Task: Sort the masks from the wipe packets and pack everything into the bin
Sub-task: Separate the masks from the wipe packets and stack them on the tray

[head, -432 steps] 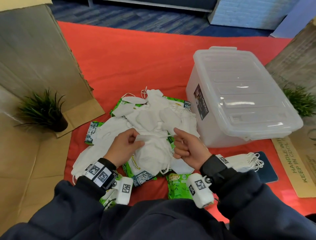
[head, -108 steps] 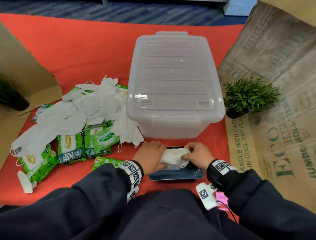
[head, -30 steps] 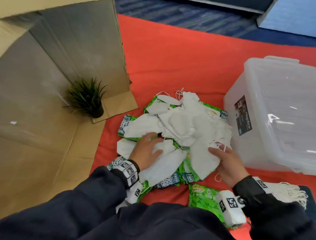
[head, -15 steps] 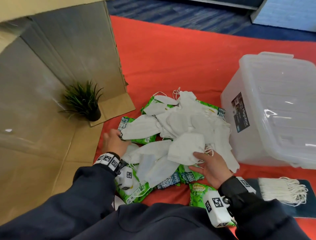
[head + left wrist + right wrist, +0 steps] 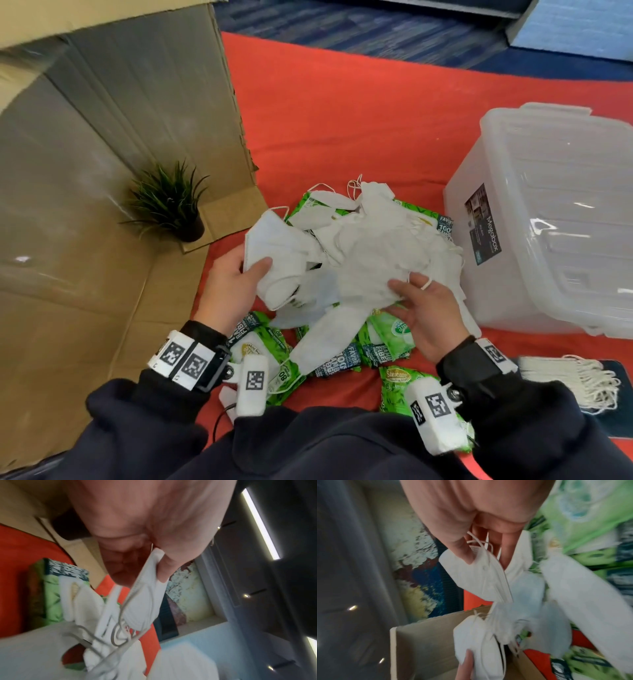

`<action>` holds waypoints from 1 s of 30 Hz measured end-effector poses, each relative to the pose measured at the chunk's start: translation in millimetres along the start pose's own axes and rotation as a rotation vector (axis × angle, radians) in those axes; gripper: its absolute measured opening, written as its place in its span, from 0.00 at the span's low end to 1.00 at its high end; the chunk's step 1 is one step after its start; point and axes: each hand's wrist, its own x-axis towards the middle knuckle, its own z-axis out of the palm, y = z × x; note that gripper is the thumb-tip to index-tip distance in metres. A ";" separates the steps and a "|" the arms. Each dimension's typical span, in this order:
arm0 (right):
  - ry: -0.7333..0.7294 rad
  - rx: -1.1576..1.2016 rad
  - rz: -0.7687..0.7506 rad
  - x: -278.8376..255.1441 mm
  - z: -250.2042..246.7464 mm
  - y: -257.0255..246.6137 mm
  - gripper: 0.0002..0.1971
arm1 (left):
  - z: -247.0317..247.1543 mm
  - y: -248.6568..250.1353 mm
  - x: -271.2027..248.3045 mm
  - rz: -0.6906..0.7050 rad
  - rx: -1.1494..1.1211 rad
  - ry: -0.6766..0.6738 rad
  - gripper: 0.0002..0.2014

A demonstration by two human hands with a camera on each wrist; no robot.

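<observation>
My left hand (image 5: 230,287) pinches a folded white fabric mask (image 5: 274,255) between thumb and fingers, lifted just above the left edge of the heap. From the left wrist view, my thumb (image 5: 169,566) presses the mask's edge (image 5: 145,595) against my curled fingers, with an ear loop dangling below; the head view hides that pinch.

My right hand (image 5: 426,313) clamps on another white folded mask (image 5: 368,284) at the near side of the heap, thumb on top. The right wrist view shows elastic loops crossing my fingers (image 5: 508,545) and the mask (image 5: 476,572) held between thumb and fingers.

Between and beyond my hands lies the heap of loose white masks (image 5: 380,236), piled over the green wipe packets (image 5: 387,337) on the red surface (image 5: 342,113).

Just right of the heap stands the clear plastic bin (image 5: 548,219) with its lid on. Only the head view takes in a neat stack of white masks (image 5: 565,375) on a dark blue tray (image 5: 616,418) near my right sleeve, and a small green potted plant (image 5: 169,202) against the brown cardboard (image 5: 102,137) on the left.
</observation>
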 end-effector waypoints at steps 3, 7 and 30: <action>-0.040 -0.128 -0.326 -9.0 14.8 -38.6 0.11 | 25.8 15.1 -3.6 -0.072 -0.094 -0.161 0.14; -0.242 -0.418 -0.744 -29.8 34.4 -76.7 0.13 | 56.8 23.5 -6.9 -0.133 -0.160 -0.310 0.15; -0.541 -0.903 -0.480 -30.4 -23.7 -44.6 0.18 | 41.7 40.6 -5.5 0.084 -0.172 -0.231 0.13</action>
